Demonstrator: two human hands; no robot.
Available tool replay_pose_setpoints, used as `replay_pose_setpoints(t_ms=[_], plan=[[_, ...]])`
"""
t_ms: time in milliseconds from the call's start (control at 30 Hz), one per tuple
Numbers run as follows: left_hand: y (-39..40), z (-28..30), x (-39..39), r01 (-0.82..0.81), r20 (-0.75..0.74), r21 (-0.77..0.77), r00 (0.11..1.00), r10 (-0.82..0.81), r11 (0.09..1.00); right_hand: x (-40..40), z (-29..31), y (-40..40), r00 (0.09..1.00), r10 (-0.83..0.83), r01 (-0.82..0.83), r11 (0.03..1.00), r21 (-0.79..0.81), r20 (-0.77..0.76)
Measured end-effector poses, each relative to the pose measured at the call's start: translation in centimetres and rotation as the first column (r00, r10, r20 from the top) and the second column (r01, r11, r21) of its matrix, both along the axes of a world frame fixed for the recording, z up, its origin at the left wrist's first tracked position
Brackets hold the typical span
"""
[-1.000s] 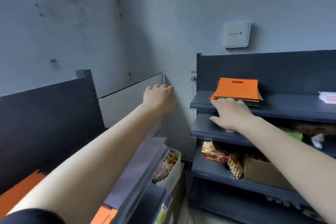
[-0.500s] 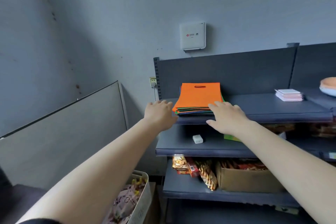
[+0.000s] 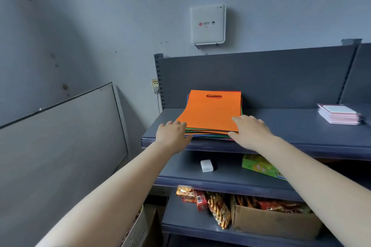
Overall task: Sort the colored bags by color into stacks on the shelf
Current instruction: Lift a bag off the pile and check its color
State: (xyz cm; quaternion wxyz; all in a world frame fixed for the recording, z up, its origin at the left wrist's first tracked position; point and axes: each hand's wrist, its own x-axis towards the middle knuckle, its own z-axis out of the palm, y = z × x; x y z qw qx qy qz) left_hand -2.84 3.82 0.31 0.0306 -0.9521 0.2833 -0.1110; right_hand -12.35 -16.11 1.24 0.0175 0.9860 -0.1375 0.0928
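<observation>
reaching both hands to the stack of bags (image 3: 210, 114) on the top shelf (image 3: 281, 124), my left hand (image 3: 172, 134) and right hand (image 3: 251, 132) touch its front corners, fingers loose and open.

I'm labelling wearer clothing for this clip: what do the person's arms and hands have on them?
Nothing visible: the left hand and right hand are bare, without gloves, rings or watch, and both forearms are uncovered to the frame edge. No sleeve shows now.
</observation>
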Motion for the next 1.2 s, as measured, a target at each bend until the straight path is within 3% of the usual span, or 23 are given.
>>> replay_pose_setpoints(t_ms=[267,400,600,767,900,1033,1200], plan=[[-3.2,-3.9,8.1,0.018,-0.072,-0.111,0.997,-0.026,0.994,6.7,-3.7,-4.4,0.997,-0.051,0.058,0.992,0.111,-0.061],[-4.4,-5.1,11.8,0.065,-0.111,-0.130,0.991,-0.080,0.989,9.4,-5.2,-6.2,0.987,-0.163,0.160,0.957,0.244,-0.006],[-5.4,-6.3,15.0,0.244,-0.119,-0.271,0.951,-0.284,0.931,11.6,-7.1,-7.9,0.879,-0.451,0.299,0.775,0.557,0.154],[-6.2,-6.7,16.0,0.337,-0.131,-0.346,0.907,-0.401,0.875,12.0,-7.0,-9.5,0.822,-0.539,0.248,0.629,0.737,0.183],[-6.3,-6.5,17.3,0.208,-0.204,-0.526,0.910,-0.360,0.825,12.2,-7.2,-9.8,0.731,-0.607,0.262,0.672,0.693,0.312],[-6.0,-6.9,19.3,0.056,-0.261,-0.525,0.939,-0.223,0.849,12.0,-7.9,-10.4,0.663,-0.623,0.253,0.708,0.659,0.415],[-5.7,-7.2,21.2,-0.106,-0.353,-0.582,0.926,-0.134,0.806,11.6,-8.8,-11.2,0.624,-0.630,0.220,0.709,0.671,0.462]])
